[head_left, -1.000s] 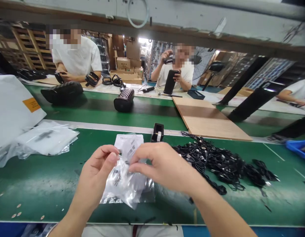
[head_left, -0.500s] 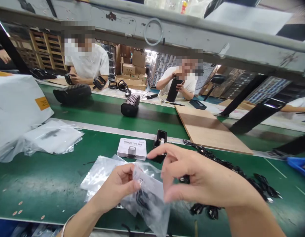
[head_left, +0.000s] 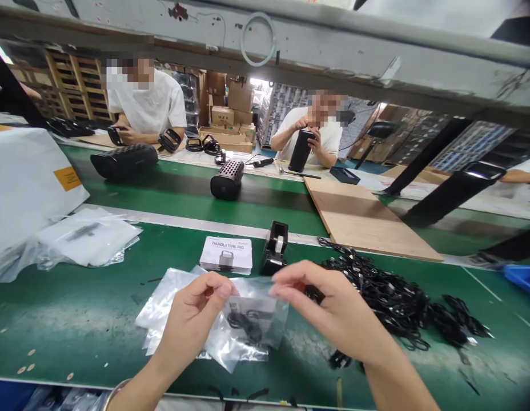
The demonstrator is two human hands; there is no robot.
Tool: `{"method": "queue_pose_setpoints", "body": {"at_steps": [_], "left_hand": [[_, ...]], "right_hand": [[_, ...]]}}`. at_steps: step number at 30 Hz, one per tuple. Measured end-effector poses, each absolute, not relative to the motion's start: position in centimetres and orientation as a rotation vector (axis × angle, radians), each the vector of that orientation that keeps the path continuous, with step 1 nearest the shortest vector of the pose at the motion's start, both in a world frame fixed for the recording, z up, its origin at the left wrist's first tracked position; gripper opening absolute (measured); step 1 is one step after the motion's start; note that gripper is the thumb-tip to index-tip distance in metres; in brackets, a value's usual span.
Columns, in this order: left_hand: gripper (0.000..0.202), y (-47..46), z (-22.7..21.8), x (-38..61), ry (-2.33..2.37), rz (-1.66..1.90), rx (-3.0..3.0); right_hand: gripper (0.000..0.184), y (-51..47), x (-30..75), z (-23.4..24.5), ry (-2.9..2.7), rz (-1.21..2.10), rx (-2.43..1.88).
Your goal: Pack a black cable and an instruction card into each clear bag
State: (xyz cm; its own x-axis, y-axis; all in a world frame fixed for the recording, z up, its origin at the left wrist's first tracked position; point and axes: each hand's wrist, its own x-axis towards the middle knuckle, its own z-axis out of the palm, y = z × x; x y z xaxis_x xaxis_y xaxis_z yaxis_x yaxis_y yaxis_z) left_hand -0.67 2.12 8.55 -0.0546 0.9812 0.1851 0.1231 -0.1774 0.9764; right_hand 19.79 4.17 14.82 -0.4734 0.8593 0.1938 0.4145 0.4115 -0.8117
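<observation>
A clear plastic bag (head_left: 277, 319) with a coiled black cable (head_left: 248, 326) and a printed sheet inside hangs between my two hands. My left hand (head_left: 199, 311) pinches its upper left edge. At the upper right corner, my right hand (head_left: 329, 308) has thumb and fingertips closed on the plastic. Under the bag lie more flat clear bags (head_left: 166, 294). Just beyond them sits a stack of printed booklets (head_left: 226, 255) marked "Thunder Trail Pro", beside a black tape dispenser (head_left: 275, 248).
A heap of black cables (head_left: 385, 297) spreads at the right. Filled bags (head_left: 87, 237) and a large white sack (head_left: 31, 194) lie left. Black speakers (head_left: 227, 180) stand on the green belt, near a wooden board (head_left: 368, 220). Two co-workers sit opposite, below a grey beam (head_left: 316, 54).
My right hand has closed its fingers on the bag's upper right corner. The bag, formerly hanging tilted, is now stretched flatter between both hands, with the cable and sheet showing more clearly.
</observation>
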Motion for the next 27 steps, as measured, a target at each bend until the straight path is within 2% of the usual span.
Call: {"method": "queue_pose_setpoints", "body": {"at_steps": [3,4,5,8,10,12,16,21,25,27], "left_hand": [[0.02,2.3,8.4,-0.6,1.313,1.35,1.327],[0.022,2.4,8.3,-0.6,1.323,1.341,1.31],[0.022,2.5,8.2,-0.7,1.322,1.325,1.299],[0.014,2.9,7.9,-1.0,1.295,1.241,1.281],[0.009,3.1,7.7,-1.3,1.298,1.169,1.271],[0.008,3.3,7.5,-1.6,1.319,1.115,1.274],[0.014,3.4,7.1,-2.2,1.371,1.067,1.331],[0.019,3.3,7.2,-2.8,1.358,1.067,1.218],[0.041,3.7,8.3,-3.1,1.036,1.102,0.943],[0.045,3.9,8.7,-2.8,1.085,1.028,0.991]], "right_hand": [[0.051,3.9,19.2,12.3,-1.712,1.092,-1.083],[0.057,3.9,19.0,11.6,-1.678,1.13,-1.105],[0.052,3.9,18.7,10.9,-1.677,1.153,-1.142],[0.01,4.3,18.0,9.7,-1.689,1.168,-1.241],[0.015,4.7,17.8,9.4,-1.697,1.185,-1.213],[0.01,4.9,17.8,9.3,-1.73,1.204,-1.174],[0.012,5.0,18.0,9.1,-1.751,1.184,-1.146],[0.027,5.1,18.3,8.2,-1.824,1.015,-1.067],[0.041,5.4,18.4,7.3,-1.908,0.881,-0.935],[0.043,5.3,18.3,7.0,-1.901,0.873,-0.903]]}}
